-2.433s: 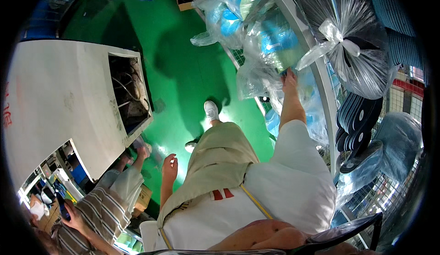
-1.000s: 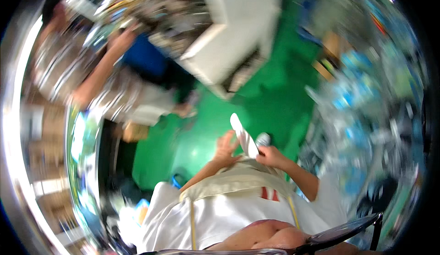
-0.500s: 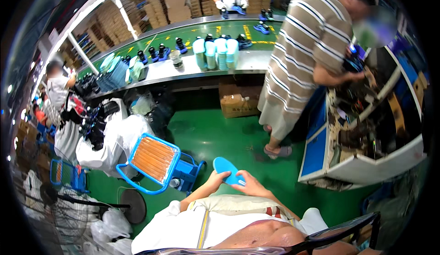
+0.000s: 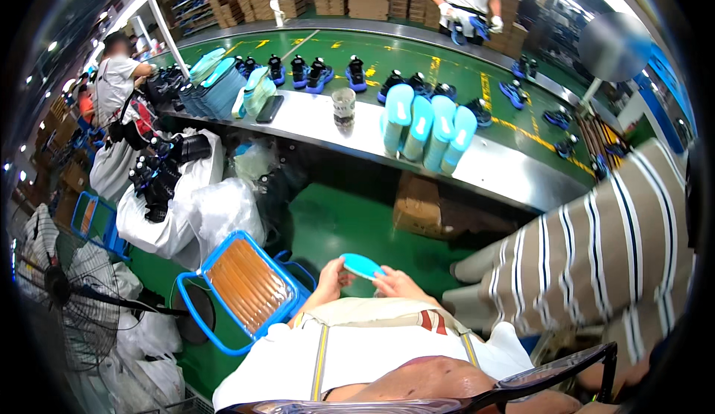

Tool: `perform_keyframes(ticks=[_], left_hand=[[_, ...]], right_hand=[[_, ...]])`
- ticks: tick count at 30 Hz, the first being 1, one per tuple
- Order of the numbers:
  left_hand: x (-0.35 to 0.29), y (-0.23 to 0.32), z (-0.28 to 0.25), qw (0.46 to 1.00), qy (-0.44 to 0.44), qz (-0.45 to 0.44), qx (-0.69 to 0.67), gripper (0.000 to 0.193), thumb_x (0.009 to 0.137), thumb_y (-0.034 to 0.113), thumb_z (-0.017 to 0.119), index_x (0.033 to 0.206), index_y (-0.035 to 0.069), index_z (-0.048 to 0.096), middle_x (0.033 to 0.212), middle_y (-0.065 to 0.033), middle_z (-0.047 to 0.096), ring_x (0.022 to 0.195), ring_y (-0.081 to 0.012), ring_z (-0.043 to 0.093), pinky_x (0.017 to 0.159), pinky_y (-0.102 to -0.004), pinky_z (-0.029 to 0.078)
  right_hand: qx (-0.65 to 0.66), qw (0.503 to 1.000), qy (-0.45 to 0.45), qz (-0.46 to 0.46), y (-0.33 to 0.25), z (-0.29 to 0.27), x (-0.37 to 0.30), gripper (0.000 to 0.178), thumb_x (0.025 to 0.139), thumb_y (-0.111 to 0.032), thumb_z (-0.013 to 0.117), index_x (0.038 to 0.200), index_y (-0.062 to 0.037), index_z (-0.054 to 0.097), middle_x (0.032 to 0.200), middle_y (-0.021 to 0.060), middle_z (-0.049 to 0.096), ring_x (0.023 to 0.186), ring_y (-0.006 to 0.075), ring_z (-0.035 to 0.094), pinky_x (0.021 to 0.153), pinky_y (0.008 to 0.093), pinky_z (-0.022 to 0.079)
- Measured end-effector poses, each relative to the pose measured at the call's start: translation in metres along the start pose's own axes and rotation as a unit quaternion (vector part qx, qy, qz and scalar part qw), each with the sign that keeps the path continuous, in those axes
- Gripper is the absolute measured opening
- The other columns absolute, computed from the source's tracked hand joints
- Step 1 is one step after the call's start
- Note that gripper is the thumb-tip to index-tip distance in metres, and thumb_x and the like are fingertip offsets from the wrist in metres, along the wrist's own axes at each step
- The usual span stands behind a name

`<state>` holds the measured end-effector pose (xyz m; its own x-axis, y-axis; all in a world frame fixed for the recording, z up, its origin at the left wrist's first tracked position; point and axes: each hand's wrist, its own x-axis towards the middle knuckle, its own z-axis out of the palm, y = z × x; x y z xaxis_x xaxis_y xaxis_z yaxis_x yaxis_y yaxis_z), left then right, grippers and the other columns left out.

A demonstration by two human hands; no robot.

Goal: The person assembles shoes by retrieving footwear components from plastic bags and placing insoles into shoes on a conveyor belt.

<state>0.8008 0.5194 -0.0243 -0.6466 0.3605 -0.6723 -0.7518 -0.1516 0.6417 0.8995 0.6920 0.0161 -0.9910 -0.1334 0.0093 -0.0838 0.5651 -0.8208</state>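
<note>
A turquoise insole (image 4: 362,266) is held low in front of my body, tilted so that it appears narrow. My left hand (image 4: 331,281) has its fingers closed on the left end. At the other end, my right hand (image 4: 402,285) pinches the insole's edge. Beyond my hands, several stacks of turquoise insoles (image 4: 428,132) stand on the metal ledge (image 4: 313,114) of the workbench. Black and blue shoes (image 4: 319,76) line the green conveyor belt (image 4: 387,53) behind them.
A blue-framed chair (image 4: 249,284) with a slatted seat stands at my left, near a black fan (image 4: 59,286). White sacks (image 4: 223,213) with shoes lie beyond it. A person in a striped shirt (image 4: 596,243) is close on my right. A cardboard box (image 4: 417,204) sits under the bench.
The view has swung left, so the bench and striped-shirt person appear farther right. Both hands still hold the insole, which has turned from broad face-on to a flatter tilt.
</note>
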Motion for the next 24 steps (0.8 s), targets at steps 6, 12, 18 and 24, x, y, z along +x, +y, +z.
perform_keyframes(ticks=[6,12,18,24], left_hand=[[0.085,0.140,0.051,0.962,0.016,0.249,0.110,0.021,0.078,0.016,0.051,0.097,0.007,0.050,0.083,-0.0026,0.056,0.062,-0.0090,0.053,0.053,-0.0195,0.039],[0.173,0.230,0.033,0.950,0.101,0.266,0.126,0.017,0.078,0.016,0.049,0.091,0.006,0.053,0.078,-0.0004,0.056,0.062,-0.0057,0.049,0.052,-0.0174,0.037],[0.323,0.355,0.040,0.914,0.061,0.349,0.197,0.022,0.079,0.018,0.047,0.093,0.004,0.054,0.081,-0.0031,0.056,0.070,-0.0095,0.049,0.061,-0.0224,0.037],[0.465,0.461,0.071,0.707,0.098,0.573,0.403,0.017,0.074,0.010,0.052,0.087,0.002,0.057,0.082,-0.0094,0.054,0.077,-0.0194,0.051,0.070,-0.0259,0.040]], right_hand=[[-0.002,0.995,0.088,-0.042,0.013,-0.105,0.133,0.022,0.075,-0.022,0.054,0.090,-0.0054,0.060,0.104,0.0206,0.050,0.089,0.0319,0.051,0.077,0.0345,0.041],[0.012,0.981,0.179,-0.067,0.001,-0.159,0.227,0.014,0.069,-0.015,0.062,0.078,-0.0041,0.062,0.102,0.0155,0.053,0.078,0.0265,0.052,0.069,0.0309,0.042],[-0.006,0.948,0.318,0.032,0.020,-0.178,0.315,0.008,0.066,-0.009,0.063,0.071,-0.0030,0.061,0.098,0.0118,0.056,0.070,0.0216,0.051,0.062,0.0289,0.041],[-0.002,0.918,0.383,0.100,0.015,-0.183,0.414,0.008,0.067,-0.007,0.062,0.071,-0.0014,0.060,0.098,0.0122,0.056,0.065,0.0184,0.049,0.056,0.0268,0.039]])
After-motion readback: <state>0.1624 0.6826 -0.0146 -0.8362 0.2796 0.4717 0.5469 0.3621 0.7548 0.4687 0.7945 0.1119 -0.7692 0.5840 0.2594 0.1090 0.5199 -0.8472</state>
